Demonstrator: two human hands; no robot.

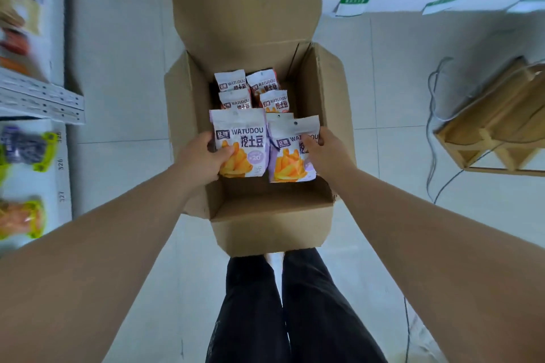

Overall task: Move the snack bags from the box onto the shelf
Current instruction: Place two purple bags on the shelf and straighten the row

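Left hand [203, 156] grips left bag [240, 141], right hand [327, 153] grips right bag [290, 156], hands apart over the box [265, 215], spare bags [250, 88] just beyond; likely light, puffy, slick film, crushable, so hold side edges gently.

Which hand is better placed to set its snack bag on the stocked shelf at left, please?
Left, probably: the left hand grips one snack bag on the side nearer that shelf; the right hand, holding the other bag, would reach across the box.

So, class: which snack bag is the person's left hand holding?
The bag with the 20 badge, gripped by the left hand; its neighbour is in the right hand, the others lie in the box.
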